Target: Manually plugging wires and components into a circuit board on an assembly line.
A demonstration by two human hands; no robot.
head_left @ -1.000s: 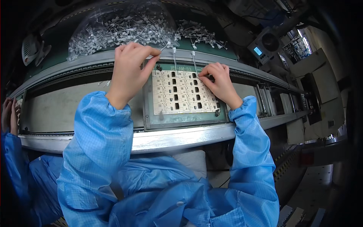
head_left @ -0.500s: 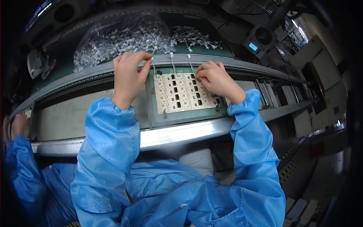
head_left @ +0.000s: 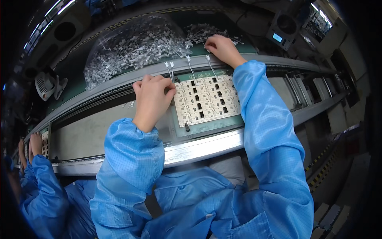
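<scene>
My left hand is at the upper left corner of a pale circuit board panel with rows of black parts. Its thumb and fingers close where thin white cables with small connectors come down to the board edge. Two more white cables stick out past the panel's far edge, over the rail. My right hand reaches beyond the rail to a loose heap of white cables. Its fingers are pinched together, and what lies between them is hidden.
The panel rests in a green carrier on a conveyor with metal rails. A clear bag of white cables lies behind it. A white fan stands far left, a device with a lit screen far right. A co-worker's hand works at the left.
My right hand has left the panel and moved up to the cable heap. My left hand has come down from a cable's connector end to the panel's corner. The whole view has shifted slightly.
</scene>
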